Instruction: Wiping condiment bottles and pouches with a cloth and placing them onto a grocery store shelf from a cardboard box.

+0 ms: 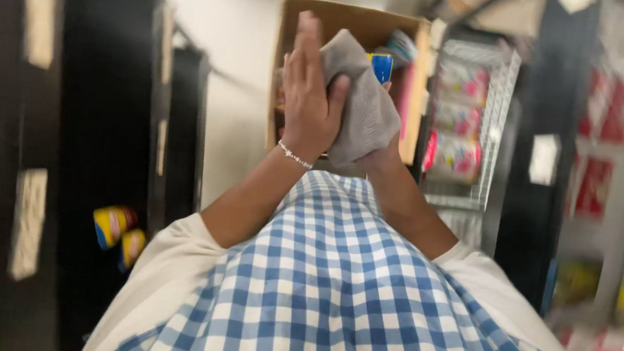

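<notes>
My left hand (pixel 309 92) is raised in front of me, fingers straight, its thumb pressed on a grey cloth (pixel 363 105). A thin bracelet circles that wrist. My right hand (pixel 380 157) is almost wholly hidden under the cloth, which is wrapped over it; only its wrist shows. A blue packet with a yellow edge (pixel 381 66) peeks out from behind the cloth. Both hands are held above an open cardboard box (pixel 355 21) of goods.
A wire basket cart (pixel 483 115) with pink and white packets stands to the right of the box. Dark shelves with red and yellow packets run along both sides. Two yellow and blue tins (pixel 115 230) lie low at the left. A pale floor aisle lies ahead.
</notes>
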